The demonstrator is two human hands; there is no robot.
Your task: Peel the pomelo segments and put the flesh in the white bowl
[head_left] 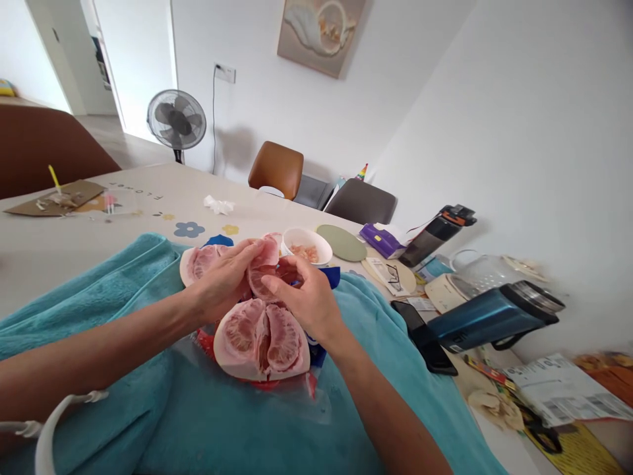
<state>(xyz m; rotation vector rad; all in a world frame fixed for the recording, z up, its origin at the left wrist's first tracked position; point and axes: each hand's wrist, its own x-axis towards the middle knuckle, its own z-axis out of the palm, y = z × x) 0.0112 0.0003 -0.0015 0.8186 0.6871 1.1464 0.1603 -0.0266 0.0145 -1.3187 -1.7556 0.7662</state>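
A large peeled pomelo (262,338) lies split open on a plastic bag over a teal towel (208,422). My left hand (225,280) and my right hand (304,297) both grip one pink segment (264,264) above the fruit, fingers curled round it. Another piece of pomelo (198,262) lies just left of my left hand. A white bowl (306,246) with bits of pink flesh in it stands right behind my hands.
To the right stand a blue kettle (489,316), a dark bottle (438,234), a black phone (425,333), a purple packet (380,241), a green round mat (341,243) and papers (568,389). Chairs (275,169) and a fan (177,122) stand beyond the table.
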